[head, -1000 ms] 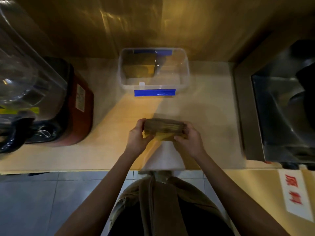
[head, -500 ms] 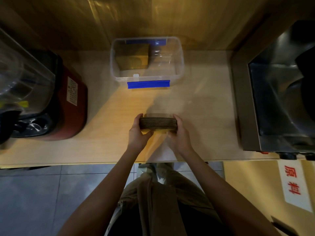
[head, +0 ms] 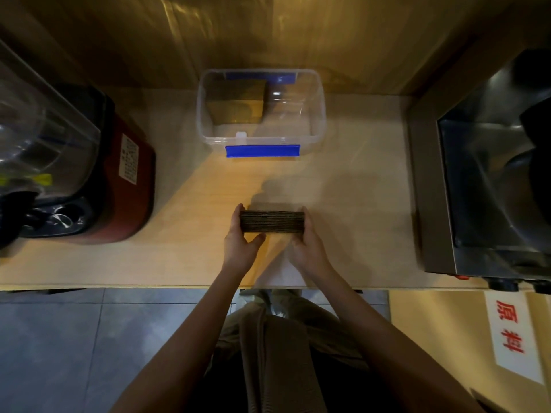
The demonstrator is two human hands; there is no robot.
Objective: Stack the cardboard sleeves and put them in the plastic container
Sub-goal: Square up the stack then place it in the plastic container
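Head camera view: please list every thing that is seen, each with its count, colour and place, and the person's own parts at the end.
plastic container: one, clear with blue clips, back middle of the counter, open.
sleeves in container: one brown stack, left half of it.
stack of cardboard sleeves: one, brown, front middle of the counter, held at both ends.
counter: one, light wood.
appliance: one, red and black with clear top, left.
metal machine: one, steel grey, right.
sign: one, white with red characters, lower right.
floor tiles: grey, below.
left hand: one, at the stack's left end.
right hand: one, at its right end.
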